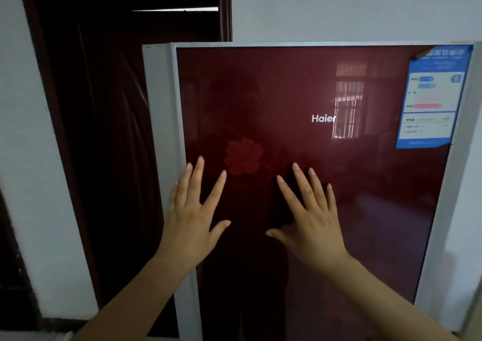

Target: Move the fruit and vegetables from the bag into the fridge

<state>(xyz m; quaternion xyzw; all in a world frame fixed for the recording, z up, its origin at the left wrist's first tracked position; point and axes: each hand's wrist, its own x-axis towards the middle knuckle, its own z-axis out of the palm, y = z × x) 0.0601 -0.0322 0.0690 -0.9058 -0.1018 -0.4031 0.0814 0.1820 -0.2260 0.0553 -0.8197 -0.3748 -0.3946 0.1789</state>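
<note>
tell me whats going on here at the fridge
A person has both hands spread flat against the dark red fridge door: the left hand near its left edge, the right hand closer to the middle. The door looks shut or nearly shut. No bag, fruit or vegetables are in view, so nothing shows how far the unpacking has got.

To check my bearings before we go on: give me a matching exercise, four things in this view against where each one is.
Things:
1. left hand
2. right hand
3. blue label
4. wooden door

Places:
A. top right corner of the fridge door
B. fingers spread, by the fridge door's left edge
C. left of the fridge, dark brown
D. fingers spread, near the middle of the fridge door, below the white lettering

Pairs: 1-B, 2-D, 3-A, 4-C
</note>
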